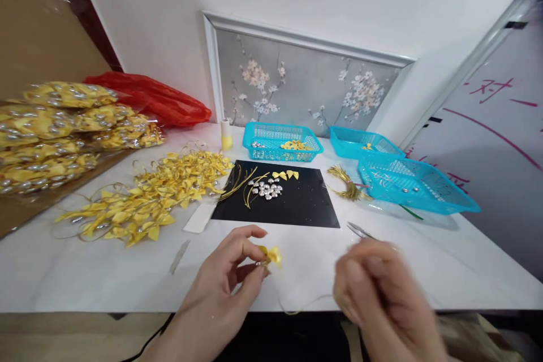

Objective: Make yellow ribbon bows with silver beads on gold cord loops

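Observation:
Between thumb and fingers, my left hand pinches a small yellow ribbon flower, with a bit of silver showing at its base. My right hand, blurred by motion, is closed with its fingers together. A thin gold thread loops below the flower and runs into the right fingers. Behind the hands lies a black mat carrying a cluster of silver beads, several yellow petals and loose gold stems. Just past my right hand, partly covered, are metal scissors.
On the left are a heap of yellow flower sprays, bagged sprays and a red plastic bag. Blue baskets stand along the wall, with another basket at right. A gold wire bundle and a thread spool lie nearby.

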The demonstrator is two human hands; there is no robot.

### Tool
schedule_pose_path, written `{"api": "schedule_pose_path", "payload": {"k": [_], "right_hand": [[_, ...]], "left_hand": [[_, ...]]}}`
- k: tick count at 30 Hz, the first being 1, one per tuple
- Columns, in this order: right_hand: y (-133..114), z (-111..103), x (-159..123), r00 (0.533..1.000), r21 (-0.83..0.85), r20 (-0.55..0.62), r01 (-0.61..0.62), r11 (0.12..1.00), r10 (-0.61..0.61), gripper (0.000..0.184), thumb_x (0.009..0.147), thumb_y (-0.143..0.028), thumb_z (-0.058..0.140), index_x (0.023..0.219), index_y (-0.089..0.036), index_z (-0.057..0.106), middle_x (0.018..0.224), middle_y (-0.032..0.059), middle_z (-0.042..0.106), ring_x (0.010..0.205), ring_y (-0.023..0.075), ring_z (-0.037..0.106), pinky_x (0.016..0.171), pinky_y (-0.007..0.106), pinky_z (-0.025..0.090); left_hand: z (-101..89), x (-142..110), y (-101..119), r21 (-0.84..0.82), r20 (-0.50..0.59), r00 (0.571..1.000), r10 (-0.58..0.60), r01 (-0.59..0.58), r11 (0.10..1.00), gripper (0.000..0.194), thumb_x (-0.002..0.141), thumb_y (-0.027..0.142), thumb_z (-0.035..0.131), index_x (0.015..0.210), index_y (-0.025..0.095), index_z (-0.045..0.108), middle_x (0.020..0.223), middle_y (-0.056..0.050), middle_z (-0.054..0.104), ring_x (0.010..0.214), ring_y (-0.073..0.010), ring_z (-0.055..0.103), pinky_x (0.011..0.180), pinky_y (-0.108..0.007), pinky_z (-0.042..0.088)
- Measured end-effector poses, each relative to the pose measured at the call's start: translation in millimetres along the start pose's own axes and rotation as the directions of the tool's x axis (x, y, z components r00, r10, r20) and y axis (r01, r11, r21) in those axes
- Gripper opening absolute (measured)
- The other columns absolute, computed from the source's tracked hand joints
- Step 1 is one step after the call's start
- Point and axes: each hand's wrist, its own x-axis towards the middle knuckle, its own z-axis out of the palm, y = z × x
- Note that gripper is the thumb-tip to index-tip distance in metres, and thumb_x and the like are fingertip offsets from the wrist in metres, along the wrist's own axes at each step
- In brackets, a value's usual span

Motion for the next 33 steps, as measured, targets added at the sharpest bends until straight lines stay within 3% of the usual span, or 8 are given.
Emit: {"api": "schedule_pose_path", "payload": {"k": [2, 7, 11, 16, 22, 26, 30, 33], "right_hand": [[12.9, 8.1, 3.4, 0.994, -0.149, 0.095, -0.046, 0.988, 0.060, 0.017, 0.099, -0.039, 0.052, 0.094, -0.026, 0.062, 0.068, -0.0021, 0.050, 0.054, 0.0118, 0.042, 0.049, 0.025, 0.030], [29.2, 21.4, 11.8, 0.976, -0.321, 0.218, 0.068, 0.945, 0.004, 0.018, 0.095, -0.036, 0.054, 0.098, -0.020, 0.062, 0.075, -0.0009, 0.055, 0.062, 0.0129, 0.050, 0.059, 0.025, 0.040], [28.5, 22.3, 17.8, 0.966, -0.351, 0.256, 0.054, 0.935, 0.040, 0.021, 0.098, -0.036, 0.049, 0.092, -0.019, 0.060, 0.072, -0.0012, 0.054, 0.063, 0.0130, 0.049, 0.058, 0.023, 0.041], [30.3, 24.0, 19.5, 0.962, -0.290, 0.263, 0.010, 0.957, 0.069, 0.023, 0.098, -0.035, 0.051, 0.085, -0.019, 0.062, 0.072, -0.0008, 0.056, 0.063, 0.0125, 0.048, 0.057, 0.022, 0.041], [40.2, 24.7, 15.7, 0.975, -0.292, 0.158, 0.198, 0.936, -0.157, 0.014, 0.099, -0.025, 0.050, 0.093, -0.021, 0.062, 0.077, -0.0011, 0.059, 0.067, 0.0116, 0.055, 0.060, 0.020, 0.046], [34.4, 20.9, 11.1, 0.910, -0.399, 0.102, 0.407, 0.822, -0.401, 0.027, 0.100, -0.012, 0.040, 0.116, -0.023, 0.058, 0.089, 0.0008, 0.063, 0.064, 0.0090, 0.057, 0.061, 0.018, 0.050], [23.1, 23.5, 3.9, 0.907, -0.485, 0.074, 0.397, 0.780, -0.415, 0.022, 0.100, -0.012, 0.042, 0.110, -0.026, 0.057, 0.079, -0.0037, 0.065, 0.053, 0.0076, 0.057, 0.056, 0.016, 0.050], [19.2, 26.0, 1.7, 0.870, -0.577, 0.136, 0.459, 0.676, -0.474, 0.024, 0.096, -0.007, 0.045, 0.101, -0.024, 0.062, 0.075, -0.0019, 0.063, 0.063, 0.0100, 0.062, 0.061, 0.017, 0.050]], "left_hand": [[0.1, -4.2, 1.6, 0.126, -0.034, 0.994, 0.100, -0.095, 0.987, 0.009, 0.090, 0.025, 0.057, 0.083, 0.026, 0.062, 0.127, -0.005, 0.057, 0.106, -0.0213, 0.066, 0.079, -0.025, 0.057], [-2.3, -10.8, 4.7, 0.305, 0.022, 0.970, 0.242, -0.237, 0.922, 0.014, 0.091, 0.020, 0.055, 0.086, 0.027, 0.067, 0.117, -0.007, 0.068, 0.122, -0.0253, 0.060, 0.078, -0.023, 0.057], [-4.5, -11.4, 4.8, 0.263, 0.024, 0.972, 0.235, -0.233, 0.936, 0.015, 0.089, 0.020, 0.057, 0.085, 0.028, 0.069, 0.119, -0.006, 0.070, 0.119, -0.0247, 0.063, 0.070, -0.020, 0.059], [-3.5, -8.6, 7.2, 0.104, 0.001, 0.988, 0.157, -0.156, 0.982, 0.015, 0.083, 0.018, 0.061, 0.080, 0.028, 0.072, 0.117, -0.002, 0.073, 0.097, -0.0191, 0.075, 0.068, -0.018, 0.061], [1.4, -3.0, 15.3, -0.039, -0.081, 0.984, 0.161, -0.164, 0.986, 0.018, 0.076, 0.014, 0.066, 0.077, 0.028, 0.076, 0.077, 0.005, 0.079, 0.070, -0.0116, 0.075, 0.065, -0.011, 0.059], [3.4, -0.3, 16.7, 0.075, -0.162, 0.950, 0.265, -0.256, 0.964, 0.021, 0.074, 0.012, 0.068, 0.078, 0.029, 0.079, 0.078, 0.006, 0.082, 0.068, -0.0106, 0.076, 0.064, -0.008, 0.057], [3.0, 0.6, 19.6, 0.203, -0.148, 0.918, 0.368, -0.336, 0.920, 0.019, 0.075, 0.013, 0.069, 0.078, 0.028, 0.079, 0.075, 0.006, 0.082, 0.064, -0.0102, 0.076, 0.061, -0.007, 0.057], [1.8, -1.0, 20.7, 0.255, -0.141, 0.890, 0.434, -0.391, 0.884, 0.019, 0.077, 0.013, 0.068, 0.079, 0.029, 0.078, 0.074, 0.008, 0.081, 0.063, -0.0091, 0.076, 0.062, -0.006, 0.057]]}}
